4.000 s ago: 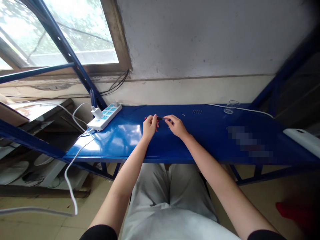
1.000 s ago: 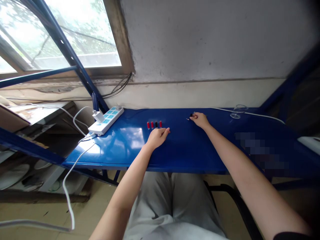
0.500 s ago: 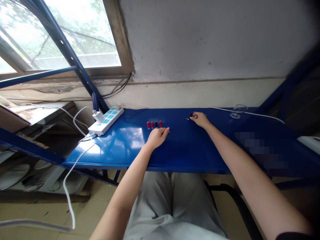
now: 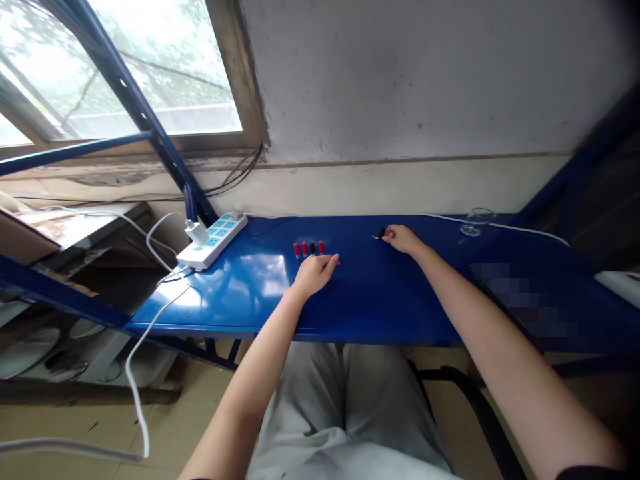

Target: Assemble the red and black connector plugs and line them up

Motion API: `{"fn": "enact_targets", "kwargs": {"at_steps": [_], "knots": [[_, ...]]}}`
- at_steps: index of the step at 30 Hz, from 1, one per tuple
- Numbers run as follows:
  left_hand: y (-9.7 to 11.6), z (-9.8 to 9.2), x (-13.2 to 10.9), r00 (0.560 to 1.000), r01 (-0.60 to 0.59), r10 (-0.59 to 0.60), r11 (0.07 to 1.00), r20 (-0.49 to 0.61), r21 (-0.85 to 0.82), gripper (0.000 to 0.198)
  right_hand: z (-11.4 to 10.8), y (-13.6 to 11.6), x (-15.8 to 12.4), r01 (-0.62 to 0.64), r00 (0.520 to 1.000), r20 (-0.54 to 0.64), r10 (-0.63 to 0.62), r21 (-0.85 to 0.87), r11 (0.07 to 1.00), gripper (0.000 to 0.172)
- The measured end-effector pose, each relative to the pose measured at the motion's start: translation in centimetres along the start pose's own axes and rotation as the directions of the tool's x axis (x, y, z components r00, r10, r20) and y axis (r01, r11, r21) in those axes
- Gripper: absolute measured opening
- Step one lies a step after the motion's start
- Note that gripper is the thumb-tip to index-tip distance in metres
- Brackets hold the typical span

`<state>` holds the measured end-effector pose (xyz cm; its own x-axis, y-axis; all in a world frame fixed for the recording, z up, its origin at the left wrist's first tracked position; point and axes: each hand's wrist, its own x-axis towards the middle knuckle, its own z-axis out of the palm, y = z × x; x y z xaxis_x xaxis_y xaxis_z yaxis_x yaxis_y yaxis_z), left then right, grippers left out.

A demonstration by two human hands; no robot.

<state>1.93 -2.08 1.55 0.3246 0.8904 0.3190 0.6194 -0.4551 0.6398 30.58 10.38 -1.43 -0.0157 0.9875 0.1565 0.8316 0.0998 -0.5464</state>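
Observation:
My left hand [image 4: 317, 272] rests on the blue table [image 4: 350, 307], fingers curled under and thumb pointing right; whatever it holds, if anything, is hidden. Just beyond it stands a short row of small tubes with pale ends: two red tubes [image 4: 300, 249], a black tube [image 4: 313, 248] and another red tube [image 4: 321, 247]. Farther right, near the back of the table, my right hand [image 4: 400, 239] is closed in a pinch on a small black piece [image 4: 382, 233]. A thin pale tip [image 4: 375, 237] shows to the left of that piece; I cannot tell whether they are joined.
On the left, a white power strip [image 4: 220, 233] has a charger [image 4: 197, 232] and cable plugged in. A clear glass [image 4: 473, 227] stands at the back right beside a white cord [image 4: 530, 233]. A dark flat panel [image 4: 520, 300], partly blurred, lies on the right.
My right hand has shifted slightly, and more of the black piece shows at its fingertips. My left hand and the row of tubes stay in place.

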Motion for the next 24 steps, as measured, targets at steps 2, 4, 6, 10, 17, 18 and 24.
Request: {"fn": "enact_targets", "kwargs": {"at_steps": [2,4,6,10,17,18,24], "knots": [[0.1,0.0,0.0,1.0,-0.002,0.002,1.0,0.002,0.0,0.053,-0.1,0.1,0.1,-0.002,1.0,0.012,0.002,-0.008,1.0,0.004],[0.1,0.0,0.0,1.0,0.001,-0.001,1.0,0.0,-0.004,0.053,0.0,0.2,0.3,-0.012,1.0,0.003,0.012,-0.003,1.0,0.008],[0.1,0.0,0.0,1.0,0.004,-0.004,1.0,-0.003,-0.009,0.053,0.0,0.3,0.5,-0.027,1.0,-0.002,0.027,0.005,1.0,0.011],[0.1,0.1,0.0,1.0,0.006,-0.006,1.0,-0.006,-0.018,0.052,0.2,0.6,0.9,-0.062,0.998,0.011,0.062,0.027,0.998,0.012],[-0.2,0.1,0.0,0.988,0.067,-0.074,0.996,-0.138,-0.054,0.05,0.6,1.4,1.6,-0.096,0.995,0.038,0.092,0.112,0.989,0.008],[-0.2,0.1,0.0,0.985,0.073,-0.082,0.995,-0.153,-0.061,0.049,0.6,1.4,1.6,-0.112,0.993,0.053,0.106,0.124,0.986,0.008],[-0.3,0.1,0.0,0.981,0.079,-0.092,0.994,-0.174,-0.079,0.049,0.3,1.0,1.3,-0.135,0.99,0.069,0.124,0.181,0.974,0.005]]}}
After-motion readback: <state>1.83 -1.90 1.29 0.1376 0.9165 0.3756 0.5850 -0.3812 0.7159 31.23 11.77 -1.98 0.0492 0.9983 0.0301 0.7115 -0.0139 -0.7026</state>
